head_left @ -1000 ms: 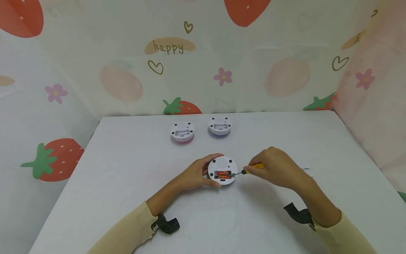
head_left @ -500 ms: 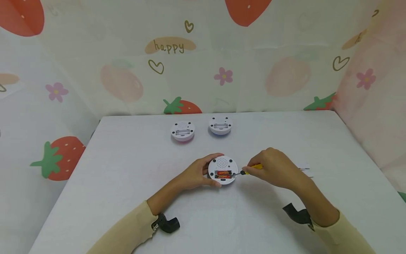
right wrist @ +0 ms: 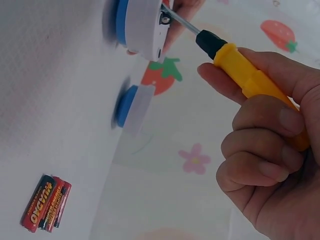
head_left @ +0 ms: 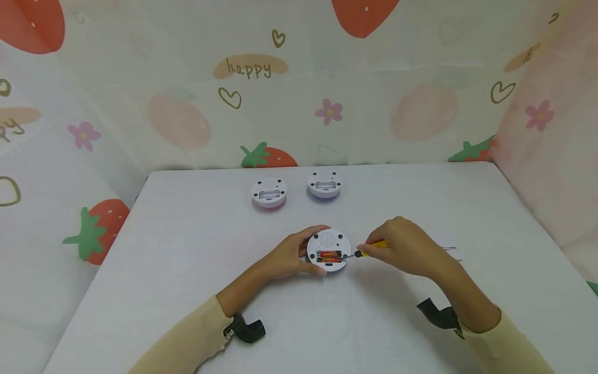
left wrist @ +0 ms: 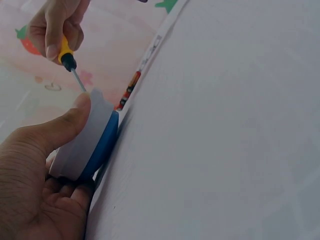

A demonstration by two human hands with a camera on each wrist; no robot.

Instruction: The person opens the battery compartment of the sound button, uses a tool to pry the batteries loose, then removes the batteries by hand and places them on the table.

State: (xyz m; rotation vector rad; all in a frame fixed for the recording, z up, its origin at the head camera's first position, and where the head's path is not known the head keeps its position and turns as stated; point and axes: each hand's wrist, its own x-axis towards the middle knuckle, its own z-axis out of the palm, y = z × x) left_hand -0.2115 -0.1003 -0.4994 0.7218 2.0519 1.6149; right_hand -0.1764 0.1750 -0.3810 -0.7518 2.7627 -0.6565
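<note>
My left hand (head_left: 291, 254) holds a round white device (head_left: 328, 239) by its left side, thumb in front and fingers behind. It has a speaker grille, dark feet and a recess with two red-orange batteries (head_left: 329, 256); its lower part is blue (left wrist: 104, 145). In my right hand (head_left: 404, 246) is a screwdriver (right wrist: 255, 82) with a yellow handle and black collar, the fingers wrapped round the handle. Its metal shaft (right wrist: 181, 19) slants to the battery recess, the tip at the right end of the batteries. In the left wrist view the recess faces away.
Two similar round devices, one left (head_left: 269, 192) and one right (head_left: 325, 184), lie at the table's back with bare battery recesses. Loose batteries (right wrist: 46, 203) lie on the table in the right wrist view. Thin white pieces (head_left: 450, 252) show beyond my right wrist. Patterned cloth (head_left: 374, 62) hangs behind.
Both hands, the device and the screwdriver keep nearly the same place. At the far left, the patterned cloth has shifted toward the right.
</note>
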